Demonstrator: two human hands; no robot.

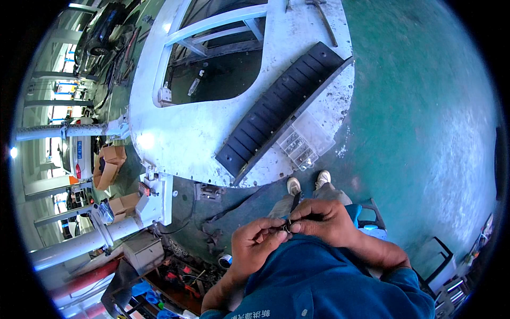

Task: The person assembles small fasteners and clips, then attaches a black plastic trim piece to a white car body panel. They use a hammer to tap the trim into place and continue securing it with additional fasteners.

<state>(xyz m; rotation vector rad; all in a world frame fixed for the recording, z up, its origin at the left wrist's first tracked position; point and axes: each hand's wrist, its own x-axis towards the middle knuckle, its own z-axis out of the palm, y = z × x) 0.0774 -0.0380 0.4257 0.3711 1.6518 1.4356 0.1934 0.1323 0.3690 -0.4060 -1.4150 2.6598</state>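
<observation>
My left hand [256,245] and my right hand [328,220] meet close in front of my blue shirt, thumbs and fingertips pinched together. Between them is a small dark piece [287,226], mostly covered by the fingers; its kind is too small to make out. A narrow dark strip [296,202] shows just beyond the fingertips, and I cannot tell whether it joins the piece. Farther off, a long black ribbed plastic trim panel [281,109] lies slantwise on a white metal platform [183,135]. Beside its near edge, a clear compartment box [299,151] lies with its lid open, holding small parts.
A hammer-like tool [325,24] rests at the platform's far end, which has a large cut-out. A white post and beam [119,229] stand at left, with cardboard boxes [110,166] behind. A cluttered tool cart [175,279] is at lower left; a dark frame [442,260] stands at lower right.
</observation>
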